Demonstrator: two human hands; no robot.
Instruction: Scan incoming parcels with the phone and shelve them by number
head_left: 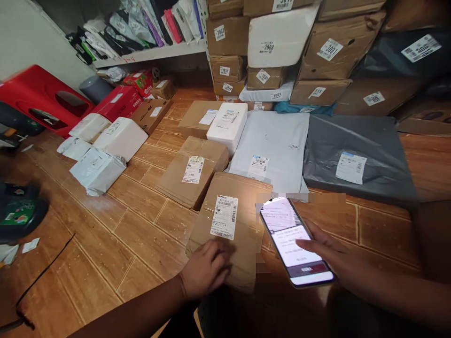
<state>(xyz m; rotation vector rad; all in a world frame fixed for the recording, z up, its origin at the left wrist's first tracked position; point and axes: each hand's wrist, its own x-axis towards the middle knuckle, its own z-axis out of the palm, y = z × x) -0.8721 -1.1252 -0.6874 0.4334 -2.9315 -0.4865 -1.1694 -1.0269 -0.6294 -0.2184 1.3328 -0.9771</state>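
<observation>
My left hand (206, 268) rests on the near end of a brown cardboard box (246, 211), just below its white shipping label (224, 217). Its fingers are curled, and their tips and whatever is under them are hidden. To the right of that box, my right hand (322, 251) is closed around a smartphone (298, 244), thumb over the lit screen. The screen shows a picture of a label at the top and lines of text under it, too blurred to read.
Beyond lie another cardboard box (195, 173), a white box (228, 124), a pale grey mailer (275, 136) and a dark grey parcel (355, 150). Numbered parcels (225, 35) are stacked behind. White packages (120, 138) and a red stool (45, 89) stand left on the wood-look floor (141, 234).
</observation>
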